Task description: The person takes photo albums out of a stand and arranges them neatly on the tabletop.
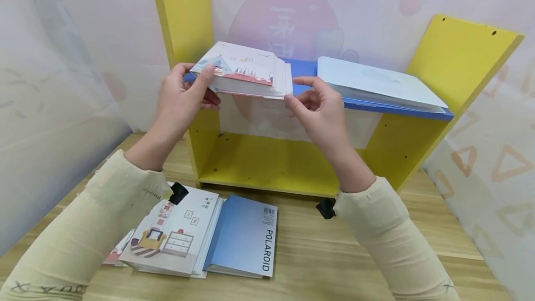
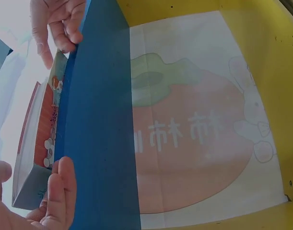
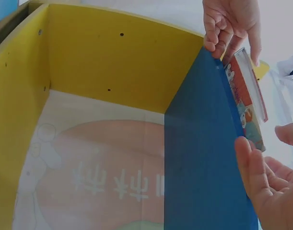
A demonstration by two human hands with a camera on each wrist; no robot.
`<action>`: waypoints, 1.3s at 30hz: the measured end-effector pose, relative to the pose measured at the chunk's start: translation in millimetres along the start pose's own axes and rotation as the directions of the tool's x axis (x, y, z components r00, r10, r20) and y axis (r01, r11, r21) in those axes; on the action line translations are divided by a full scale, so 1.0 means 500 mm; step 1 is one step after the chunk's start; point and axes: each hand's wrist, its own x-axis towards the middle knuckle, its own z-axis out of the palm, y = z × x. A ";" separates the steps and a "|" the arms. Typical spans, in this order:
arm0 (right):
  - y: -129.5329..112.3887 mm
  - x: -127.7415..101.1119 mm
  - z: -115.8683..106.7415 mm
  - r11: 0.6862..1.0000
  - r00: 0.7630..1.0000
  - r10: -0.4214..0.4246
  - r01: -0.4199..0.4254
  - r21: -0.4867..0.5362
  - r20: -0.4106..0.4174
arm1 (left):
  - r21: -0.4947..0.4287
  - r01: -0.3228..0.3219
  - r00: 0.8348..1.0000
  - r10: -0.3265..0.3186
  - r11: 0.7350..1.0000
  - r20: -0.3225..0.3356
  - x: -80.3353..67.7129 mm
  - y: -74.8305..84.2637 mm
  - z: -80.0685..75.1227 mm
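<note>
My left hand (image 1: pixel 184 89) grips the left end of a thick white picture book (image 1: pixel 246 66), thumb on the cover and fingers beneath. A blue tent scene and a red strip decorate this cover, and white layers project at its right side. At the right end is my right hand (image 1: pixel 319 108), with thumb and forefinger spread beside the corner. The right wrist view shows this hand's thumb apart from the book and its fingers along the edge of the blue shelf (image 3: pixel 199 129). In the left wrist view, the book's patterned underside (image 2: pixel 50 120) lies close along the shelf edge.
A pale blue book (image 1: pixel 378 82) lies on the right of the shelf, between yellow side panels (image 1: pixel 464 59). Below is the yellow bottom board (image 1: pixel 267 159). On the wooden table (image 1: pixel 326 254) lie a white illustrated book (image 1: pixel 175 231) and a blue POLAROID book (image 1: pixel 242 236).
</note>
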 end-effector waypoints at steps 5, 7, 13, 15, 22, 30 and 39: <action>0.002 0.009 0.001 0.990 0.996 0.069 -0.075 0.122 0.052 | -0.079 0.016 1.000 -0.015 0.997 0.013 0.008 -0.001 0.006; 0.002 0.013 0.002 0.979 0.994 0.085 -0.096 0.182 0.065 | -0.083 0.025 1.000 -0.023 0.996 0.014 0.011 0.000 0.007; 0.002 0.022 0.004 0.952 0.989 0.117 -0.138 0.273 0.092 | -0.041 0.026 1.000 -0.025 0.999 0.013 0.016 0.004 0.006; 0.003 0.023 0.003 0.948 0.986 0.133 -0.157 0.278 0.103 | -0.043 0.019 1.000 -0.018 0.999 0.018 0.016 0.004 0.007; 0.009 0.029 0.002 0.944 0.972 0.202 -0.225 0.242 0.117 | -0.075 0.003 0.999 0.000 0.997 0.036 0.015 0.005 0.011; 0.017 0.042 0.011 0.941 0.959 0.233 -0.264 0.213 0.160 | -0.114 0.008 0.999 -0.004 0.993 0.037 0.007 -0.002 0.001; 0.012 0.045 0.013 0.936 0.947 0.264 -0.298 0.187 0.185 | -0.081 -0.029 0.999 0.031 0.996 0.031 -0.004 -0.006 -0.003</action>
